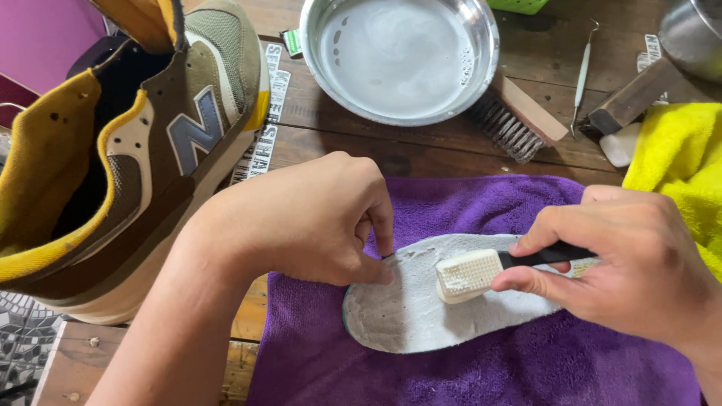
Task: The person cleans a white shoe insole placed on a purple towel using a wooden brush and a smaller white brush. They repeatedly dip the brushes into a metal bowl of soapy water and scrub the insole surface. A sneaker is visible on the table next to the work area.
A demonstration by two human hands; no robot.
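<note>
Fingers (526, 282) of right hand (632, 271) closed narrow round the black handle of a small brush (470, 272); white bristle head points left, face down on the insole (421, 301). Left hand (301, 222): thumb and forefinger tips pinched narrow, pressing the insole's upper edge near its rounded end, pinning it flat.

Landmark: insole. Pale, soapy-looking, long axis running left–right with a slight rise to the right; rounded end left, far end hidden under the right hand. Brush handle lies roughly along that axis. Brush head touches the insole mid-length, just right of the left fingertips, apart from them. Both hands are in contact; the left is nearer the rounded end.

Under the insole: purple towel (481, 368) on a wooden table (421, 143). Behind it: steel bowl (398, 56) of cloudy water; behind and to the right, a wood-backed stiff brush (519, 120), a thin metal pick (581, 75). Far right: yellow cloth (677, 158). Left, well apart: brown-and-yellow shoe (135, 158), standing, toe away.
</note>
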